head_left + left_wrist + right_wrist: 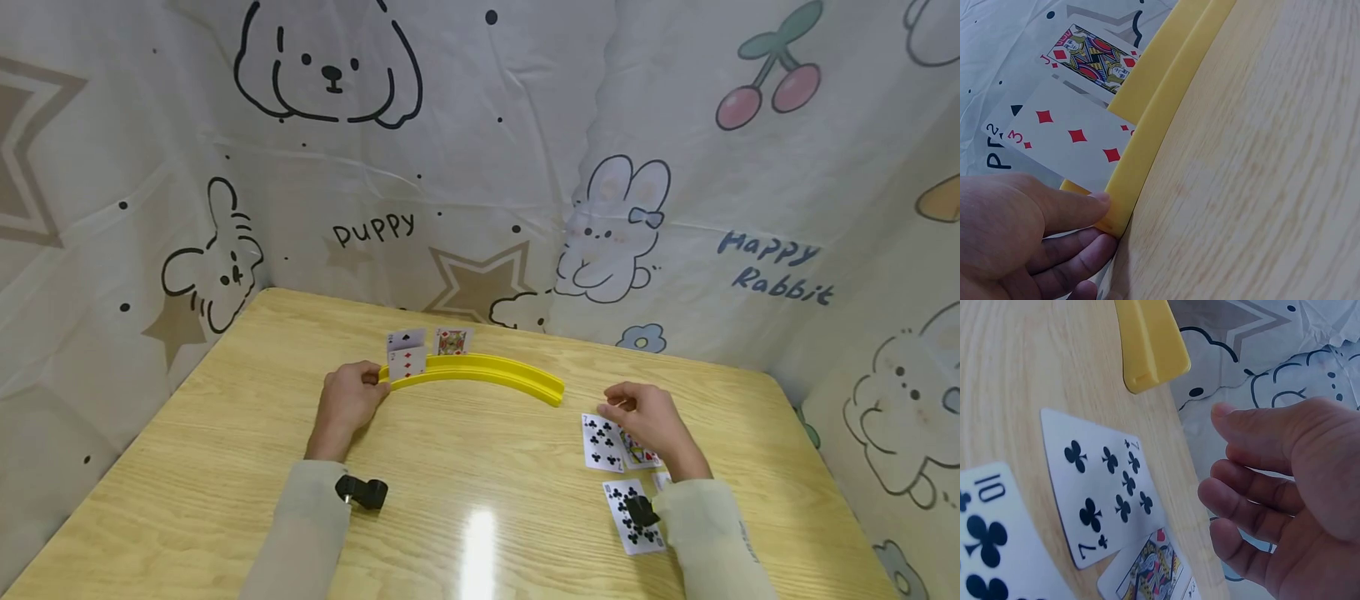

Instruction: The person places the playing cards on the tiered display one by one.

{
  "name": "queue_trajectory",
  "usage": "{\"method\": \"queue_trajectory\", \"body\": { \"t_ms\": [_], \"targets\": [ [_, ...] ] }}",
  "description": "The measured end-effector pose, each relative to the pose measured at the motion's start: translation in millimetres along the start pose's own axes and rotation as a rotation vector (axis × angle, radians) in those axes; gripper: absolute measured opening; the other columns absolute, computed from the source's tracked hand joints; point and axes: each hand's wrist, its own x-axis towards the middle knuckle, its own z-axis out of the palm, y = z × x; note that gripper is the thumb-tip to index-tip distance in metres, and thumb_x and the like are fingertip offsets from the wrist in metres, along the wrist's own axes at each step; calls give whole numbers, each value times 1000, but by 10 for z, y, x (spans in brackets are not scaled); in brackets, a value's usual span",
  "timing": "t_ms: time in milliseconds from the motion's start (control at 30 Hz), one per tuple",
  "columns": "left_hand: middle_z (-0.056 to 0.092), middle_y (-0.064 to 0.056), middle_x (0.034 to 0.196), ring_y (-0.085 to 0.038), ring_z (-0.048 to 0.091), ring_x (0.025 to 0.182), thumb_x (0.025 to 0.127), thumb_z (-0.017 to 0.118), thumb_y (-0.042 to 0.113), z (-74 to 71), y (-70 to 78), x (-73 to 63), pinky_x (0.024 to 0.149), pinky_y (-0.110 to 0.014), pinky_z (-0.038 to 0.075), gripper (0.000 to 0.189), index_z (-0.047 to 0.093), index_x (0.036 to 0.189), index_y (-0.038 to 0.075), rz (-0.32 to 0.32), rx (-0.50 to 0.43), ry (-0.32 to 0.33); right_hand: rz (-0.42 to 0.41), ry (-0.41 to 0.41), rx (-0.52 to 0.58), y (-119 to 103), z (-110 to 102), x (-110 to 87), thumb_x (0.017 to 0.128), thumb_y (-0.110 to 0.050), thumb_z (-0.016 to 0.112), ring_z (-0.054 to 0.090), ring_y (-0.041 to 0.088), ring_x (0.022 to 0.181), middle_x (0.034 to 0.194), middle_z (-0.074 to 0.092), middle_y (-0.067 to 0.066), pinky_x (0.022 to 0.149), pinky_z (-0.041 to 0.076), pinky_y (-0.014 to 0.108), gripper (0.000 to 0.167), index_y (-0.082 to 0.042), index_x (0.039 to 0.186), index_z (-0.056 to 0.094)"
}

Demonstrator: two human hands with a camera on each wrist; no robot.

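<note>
My left hand (348,404) pinches the left end of a curved yellow card holder (487,369) between thumb and fingers. In its slots stand a three of diamonds (1077,135), a two of spades (406,338) partly hidden behind it, and a jack of diamonds (453,341) farther right. My right hand (645,417) hovers past the holder's right end, fingers loosely bent and holding nothing. Beneath it on the table lie a seven of clubs (602,442) and a face card (1150,572) partly covered in the head view.
Nearer the front lies a ten of clubs (621,533), with another card (662,481) mostly hidden by the right wrist. A printed cloth (480,167) hangs behind and beside the wooden table (450,467).
</note>
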Motion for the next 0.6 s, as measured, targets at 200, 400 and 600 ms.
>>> {"method": "queue_trajectory", "body": {
  "t_ms": [200,400,600],
  "targets": [
    [71,-15,107,-27,64,97,93,72,13,-4,-1,-8,85,-44,51,34,67,124,-2,2,-8,1,10,-4,-7,67,28,-36,90,-18,75,62,26,91,103,69,13,79,52,42,37,6,117,68],
    [71,-15,105,-28,64,97,92,72,13,2,-10,3,85,-44,51,34,68,123,-2,16,-1,16,76,-14,-14,119,59,-51,89,-18,77,60,24,88,101,67,11,78,51,40,40,7,118,67],
    [71,-14,104,-27,65,96,92,73,13,8,-20,11,83,-43,51,34,69,122,-1,14,0,18,154,-33,-12,149,90,-62,87,-17,79,58,23,87,100,66,10,79,50,40,42,6,120,66]
  ]
}}
